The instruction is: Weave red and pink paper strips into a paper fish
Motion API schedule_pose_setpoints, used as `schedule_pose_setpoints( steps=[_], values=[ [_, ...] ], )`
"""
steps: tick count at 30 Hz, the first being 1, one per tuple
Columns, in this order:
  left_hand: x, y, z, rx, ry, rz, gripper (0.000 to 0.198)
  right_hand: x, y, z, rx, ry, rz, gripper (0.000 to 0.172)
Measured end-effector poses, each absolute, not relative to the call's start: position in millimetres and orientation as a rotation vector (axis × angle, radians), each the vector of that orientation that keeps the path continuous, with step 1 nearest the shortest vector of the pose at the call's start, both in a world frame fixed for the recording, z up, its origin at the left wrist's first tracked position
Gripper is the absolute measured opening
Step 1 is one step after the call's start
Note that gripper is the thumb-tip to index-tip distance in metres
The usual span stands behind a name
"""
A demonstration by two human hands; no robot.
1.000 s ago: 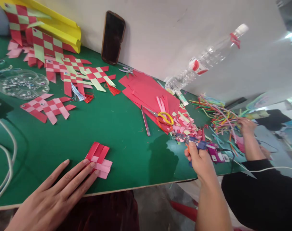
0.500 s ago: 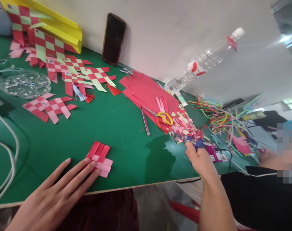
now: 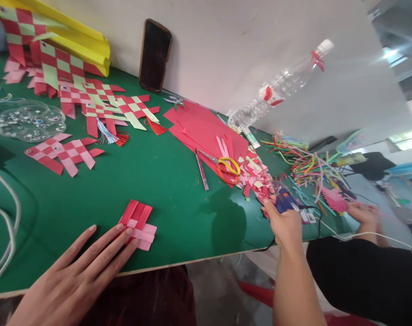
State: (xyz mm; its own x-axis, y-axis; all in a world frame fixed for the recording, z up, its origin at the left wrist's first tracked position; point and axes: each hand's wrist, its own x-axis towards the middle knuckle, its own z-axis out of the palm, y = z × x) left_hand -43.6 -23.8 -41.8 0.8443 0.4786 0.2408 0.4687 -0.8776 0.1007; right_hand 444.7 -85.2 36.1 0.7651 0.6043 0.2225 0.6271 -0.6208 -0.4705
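My left hand (image 3: 80, 267) lies flat near the front edge of the green table, its fingers spread. Its fingertips rest on a small woven piece of red and pink paper strips (image 3: 140, 224). Far to the right, my right hand (image 3: 285, 226) is closed around a blue hot glue gun (image 3: 285, 200) beside the heap of paper scraps (image 3: 255, 174). The hand hides part of the gun's handle. Left of the scraps lie yellow and orange scissors (image 3: 229, 166) and a slim cutter knife (image 3: 202, 170), with red paper sheets (image 3: 206, 129) behind.
Checkered paper fish (image 3: 65, 151) and a clear tray of googly eyes (image 3: 27, 120) are at the left. A phone (image 3: 155, 56) leans on the wall; a plastic bottle (image 3: 277, 93) stands right of it. Colourful pipe cleaners (image 3: 304, 163) and a co-worker's hands (image 3: 364, 215) are at the right.
My right hand has moved slightly right with the glue gun, which has turned away from the scraps' front edge. My left hand stays on the woven paper. The view has shifted slightly right.
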Motion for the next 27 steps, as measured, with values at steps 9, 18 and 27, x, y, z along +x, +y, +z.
schedule_pose_setpoints(
  steps=[9,18,27],
  values=[
    [-39,-29,-36,2.927,0.826,0.379,0.065,442,-70,31,-2.459,-0.909,-0.025,0.035],
    [-41,-27,-40,3.006,0.823,0.412,0.070,469,-27,41,-2.501,-1.016,-0.173,0.039],
    [-42,-27,-48,3.037,0.798,0.390,0.066,509,28,40,-2.749,-1.047,-0.207,0.036]
  ],
)
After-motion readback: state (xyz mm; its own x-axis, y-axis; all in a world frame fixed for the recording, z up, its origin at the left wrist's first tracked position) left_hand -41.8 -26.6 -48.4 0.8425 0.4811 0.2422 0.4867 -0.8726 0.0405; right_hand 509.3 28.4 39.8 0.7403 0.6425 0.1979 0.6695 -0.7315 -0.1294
